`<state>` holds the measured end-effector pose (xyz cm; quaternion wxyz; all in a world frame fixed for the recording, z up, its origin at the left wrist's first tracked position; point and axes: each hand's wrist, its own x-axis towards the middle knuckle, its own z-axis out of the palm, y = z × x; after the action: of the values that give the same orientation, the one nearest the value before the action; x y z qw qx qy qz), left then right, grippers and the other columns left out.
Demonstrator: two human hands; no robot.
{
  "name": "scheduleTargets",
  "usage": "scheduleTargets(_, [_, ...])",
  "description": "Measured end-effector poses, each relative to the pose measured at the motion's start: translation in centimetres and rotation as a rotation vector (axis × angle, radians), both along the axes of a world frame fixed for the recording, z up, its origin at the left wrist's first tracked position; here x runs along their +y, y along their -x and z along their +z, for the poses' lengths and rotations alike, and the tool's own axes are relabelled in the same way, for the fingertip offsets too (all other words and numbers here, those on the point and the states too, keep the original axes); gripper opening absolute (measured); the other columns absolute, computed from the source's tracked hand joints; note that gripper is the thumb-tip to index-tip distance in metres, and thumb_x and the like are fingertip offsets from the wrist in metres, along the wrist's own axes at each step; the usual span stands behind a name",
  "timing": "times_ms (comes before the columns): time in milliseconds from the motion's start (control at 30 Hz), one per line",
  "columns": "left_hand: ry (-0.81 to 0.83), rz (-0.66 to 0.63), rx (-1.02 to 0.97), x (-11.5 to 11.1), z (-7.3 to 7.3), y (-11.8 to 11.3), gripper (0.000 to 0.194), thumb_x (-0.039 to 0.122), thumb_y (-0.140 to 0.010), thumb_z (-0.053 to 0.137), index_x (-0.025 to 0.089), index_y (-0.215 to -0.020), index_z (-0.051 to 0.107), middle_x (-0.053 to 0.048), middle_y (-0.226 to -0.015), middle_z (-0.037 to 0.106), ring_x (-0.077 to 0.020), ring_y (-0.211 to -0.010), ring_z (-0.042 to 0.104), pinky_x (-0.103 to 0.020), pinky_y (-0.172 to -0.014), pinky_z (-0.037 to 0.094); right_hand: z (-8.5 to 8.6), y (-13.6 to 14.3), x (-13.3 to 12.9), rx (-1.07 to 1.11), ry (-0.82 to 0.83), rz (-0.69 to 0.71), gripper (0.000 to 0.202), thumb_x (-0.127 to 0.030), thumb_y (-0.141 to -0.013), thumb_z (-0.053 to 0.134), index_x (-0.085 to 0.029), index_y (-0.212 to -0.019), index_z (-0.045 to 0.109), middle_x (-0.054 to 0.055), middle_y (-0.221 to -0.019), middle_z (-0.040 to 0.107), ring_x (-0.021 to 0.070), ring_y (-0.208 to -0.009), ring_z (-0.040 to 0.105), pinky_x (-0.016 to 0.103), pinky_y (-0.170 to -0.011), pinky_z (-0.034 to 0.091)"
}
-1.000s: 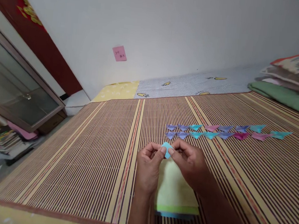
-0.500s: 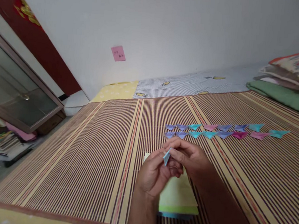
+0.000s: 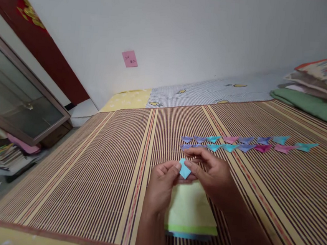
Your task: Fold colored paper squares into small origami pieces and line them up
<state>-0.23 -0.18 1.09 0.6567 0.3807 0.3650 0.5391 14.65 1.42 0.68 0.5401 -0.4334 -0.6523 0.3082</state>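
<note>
A small folded light blue paper (image 3: 184, 169) is pinched between both hands, its flat face toward the camera. My left hand (image 3: 161, 184) grips its left side with thumb and fingers. On its right side, the thumb and fingers of my right hand (image 3: 212, 173) hold it. Beneath the hands lies a stack of paper sheets (image 3: 191, 210), pale yellow on top with green and blue edges below. Beyond the hands, two rows of small folded paper pieces in blue, purple and pink (image 3: 246, 147) lie on the striped mat (image 3: 103, 170).
Folded bedding and a green cloth (image 3: 309, 105) are piled at the far right. A pink note (image 3: 130, 59) is on the wall. A glass-fronted cabinet (image 3: 24, 93) stands at the left, with a stack of papers (image 3: 4, 157) below it.
The light blue paper has turned from nearly edge-on to showing its flat face. My left hand has shifted slightly left, its fingers now curled more, and more of the yellow sheet shows.
</note>
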Motion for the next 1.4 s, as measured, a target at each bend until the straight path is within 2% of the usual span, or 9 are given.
scheduleTargets(67, [0.036, 0.086, -0.036, 0.1, 0.1, 0.1, 0.034, 0.043, -0.072, 0.086, 0.010, -0.079, 0.077, -0.010, -0.070, 0.076, -0.0206, -0.063, 0.072, -0.034, -0.069, 0.059, 0.2, 0.1, -0.2, -0.072, -0.178, -0.085, 0.016, -0.020, -0.092, 0.063, -0.022, -0.107, 0.069, 0.007, -0.105, 0.070, 0.0240, -0.097, 0.067, 0.042, -0.087, 0.055])
scheduleTargets(167, [0.059, 0.171, -0.085, 0.1, 0.3, 0.3, 0.035, 0.042, -0.068, 0.088, 0.010, -0.077, 0.075, -0.008, -0.067, 0.074, -0.0191, -0.060, 0.071, -0.031, -0.067, 0.058, 0.5, 0.4, -0.4, -0.226, -0.400, -0.066, 0.022, -0.009, -0.091, 0.056, -0.022, -0.103, 0.069, 0.008, -0.103, 0.067, 0.0248, -0.103, 0.065, 0.042, -0.089, 0.054])
scheduleTargets(300, [0.046, 0.183, -0.140, 0.0, 0.4, 0.4, 0.035, 0.041, -0.067, 0.090, 0.012, -0.072, 0.071, -0.002, -0.061, 0.068, -0.0143, -0.057, 0.066, -0.028, -0.065, 0.057, 0.6, 1.3, -0.6, -0.349, -0.504, -0.049, 0.023, -0.006, -0.090, 0.057, -0.021, -0.101, 0.071, 0.008, -0.098, 0.067, 0.0251, -0.096, 0.064, 0.042, -0.083, 0.055])
scheduleTargets(433, [0.053, 0.177, -0.130, 0.0, 0.6, 0.4, 0.036, 0.042, -0.065, 0.091, 0.012, -0.071, 0.071, -0.002, -0.060, 0.068, -0.0159, -0.058, 0.067, -0.030, -0.066, 0.058, 0.4, 1.7, -0.4, -0.414, -0.590, -0.057, 0.020, -0.008, -0.095, 0.057, -0.020, -0.097, 0.072, 0.008, -0.092, 0.068, 0.0231, -0.088, 0.064, 0.039, -0.079, 0.054])
scheduleTargets(567, [0.040, 0.180, -0.086, 0.1, 0.4, 0.7, 0.036, 0.043, -0.065, 0.091, 0.013, -0.068, 0.071, 0.001, -0.052, 0.062, -0.0144, -0.052, 0.063, -0.030, -0.065, 0.057, 0.1, 1.6, -0.3, -0.423, -0.590, -0.009, 0.020, -0.008, -0.098, 0.055, -0.017, -0.097, 0.073, 0.010, -0.095, 0.071, 0.0229, -0.091, 0.065, 0.038, -0.080, 0.055])
scheduleTargets(700, [-0.021, 0.154, -0.071, 0.0, 0.0, 1.2, 0.028, 0.039, -0.077, 0.084, 0.013, -0.074, 0.075, 0.001, -0.053, 0.061, -0.0135, -0.052, 0.061, -0.029, -0.064, 0.055, 0.3, 1.4, -0.8, -0.281, -0.490, 0.047, 0.024, -0.006, -0.096, 0.053, -0.020, -0.102, 0.070, 0.009, -0.105, 0.070, 0.0220, -0.102, 0.067, 0.036, -0.087, 0.056])
scheduleTargets(833, [-0.100, 0.120, 0.029, -0.2, -0.1, 1.3, 0.024, 0.035, -0.088, 0.074, 0.012, -0.083, 0.079, -0.005, -0.068, 0.071, -0.0159, -0.063, 0.065, -0.027, -0.066, 0.051, 0.9, 1.4, -1.2, -0.205, -0.384, -0.056, 0.017, -0.012, -0.096, 0.058, -0.021, -0.104, 0.070, 0.006, -0.099, 0.071, 0.0217, -0.098, 0.069, 0.035, -0.084, 0.056])
scheduleTargets(967, [-0.181, 0.130, 0.170, -0.3, -0.1, 1.2, 0.024, 0.032, -0.093, 0.068, 0.012, -0.087, 0.080, -0.007, -0.074, 0.073, -0.0166, -0.069, 0.064, -0.026, -0.067, 0.047, 1.0, 1.5, -1.1, -0.207, -0.387, -0.072, 0.017, -0.011, -0.096, 0.059, -0.022, -0.098, 0.071, 0.005, -0.092, 0.071, 0.0207, -0.091, 0.070, 0.034, -0.079, 0.056])
scheduleTargets(1400, [-0.195, 0.121, 0.291, -0.6, 1.1, 1.2, 0.024, 0.034, -0.090, 0.071, 0.014, -0.078, 0.078, -0.002, -0.065, 0.066, -0.0125, -0.064, 0.056, -0.022, -0.064, 0.044, 0.8, 1.6, -0.9, -0.143, -0.369, -0.043, 0.013, -0.007, -0.091, 0.065, -0.020, -0.088, 0.068, 0.002, -0.085, 0.068, 0.0177, -0.083, 0.067, 0.031, -0.074, 0.052])
